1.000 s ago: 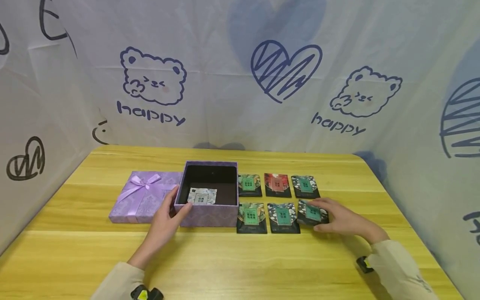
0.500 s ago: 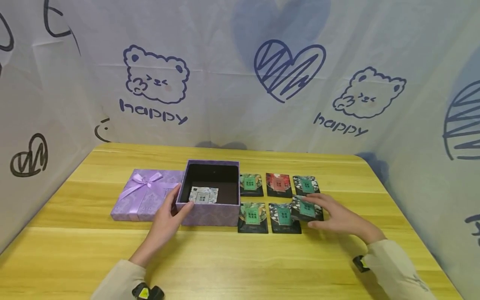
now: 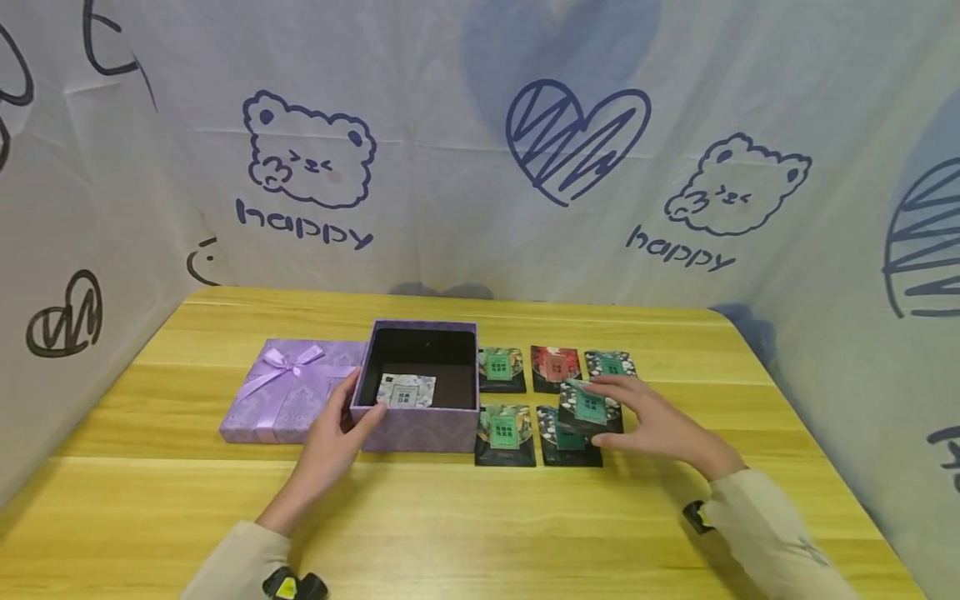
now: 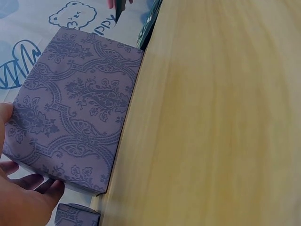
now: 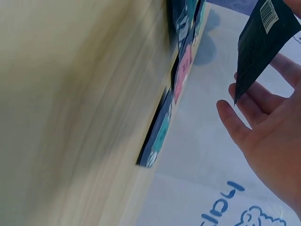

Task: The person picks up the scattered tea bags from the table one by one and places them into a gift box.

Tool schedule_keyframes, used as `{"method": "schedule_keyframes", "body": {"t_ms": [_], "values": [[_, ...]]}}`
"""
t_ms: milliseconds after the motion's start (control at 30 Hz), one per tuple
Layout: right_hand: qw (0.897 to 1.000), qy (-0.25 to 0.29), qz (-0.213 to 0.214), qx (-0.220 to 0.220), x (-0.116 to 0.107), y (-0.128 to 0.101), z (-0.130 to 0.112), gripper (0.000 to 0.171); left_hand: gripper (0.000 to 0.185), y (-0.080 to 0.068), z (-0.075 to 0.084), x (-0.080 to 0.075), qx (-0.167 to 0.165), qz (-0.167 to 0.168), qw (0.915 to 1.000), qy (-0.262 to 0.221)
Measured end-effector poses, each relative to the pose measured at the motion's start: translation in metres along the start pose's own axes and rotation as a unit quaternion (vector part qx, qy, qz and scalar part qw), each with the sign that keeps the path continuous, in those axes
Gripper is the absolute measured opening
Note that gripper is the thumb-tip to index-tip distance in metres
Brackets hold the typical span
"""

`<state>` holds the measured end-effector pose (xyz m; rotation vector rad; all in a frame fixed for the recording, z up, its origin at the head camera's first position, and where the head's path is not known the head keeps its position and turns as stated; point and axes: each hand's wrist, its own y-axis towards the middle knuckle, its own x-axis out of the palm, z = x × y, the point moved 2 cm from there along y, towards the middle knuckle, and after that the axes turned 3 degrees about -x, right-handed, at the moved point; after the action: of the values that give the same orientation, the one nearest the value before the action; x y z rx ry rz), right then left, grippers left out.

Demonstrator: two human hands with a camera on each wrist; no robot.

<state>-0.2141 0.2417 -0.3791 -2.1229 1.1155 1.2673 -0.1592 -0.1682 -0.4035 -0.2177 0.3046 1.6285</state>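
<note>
My left hand holds the purple patterned gift box at its near left corner, thumb at the front rim and fingers along the left side. Inside the box, a pale floral tea sachet lies on the dark bottom. My right hand pinches a dark tea sachet with a teal label by its right edge. That sachet is raised over another teal-labelled sachet and partly covers it. In the right wrist view the held sachet shows its dark back with a barcode.
Left of the box lies its lilac lid with a ribbon bow. Right of the box are two green-labelled sachets, a red sachet and a teal-labelled sachet. A printed cloth hangs behind the wooden table.
My right hand has lifted the dark sachet from the right end of the near row and moved it left over the neighbouring sachet. The left hand has stayed on the box.
</note>
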Motion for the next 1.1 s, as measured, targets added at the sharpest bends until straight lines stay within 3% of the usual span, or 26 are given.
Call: {"method": "schedule_keyframes", "body": {"t_ms": [400, 700, 1100], "values": [[1.0, -0.007, -0.02, -0.006, 0.005, 0.021, -0.018, 0.071, 0.067, 0.0, 0.0, 0.001, 0.002, 0.001, 1.0, -0.003], [0.998, 0.006, -0.018, -0.053, 0.007, 0.04, -0.03, 0.072, 0.067, 0.0, -0.002, 0.001, 0.005, 0.004, 1.0, 0.001], [0.998, 0.018, -0.025, -0.057, 0.005, 0.058, -0.043, 0.07, 0.068, 0.001, -0.005, 0.001, 0.006, 0.001, 1.0, -0.005]]}}
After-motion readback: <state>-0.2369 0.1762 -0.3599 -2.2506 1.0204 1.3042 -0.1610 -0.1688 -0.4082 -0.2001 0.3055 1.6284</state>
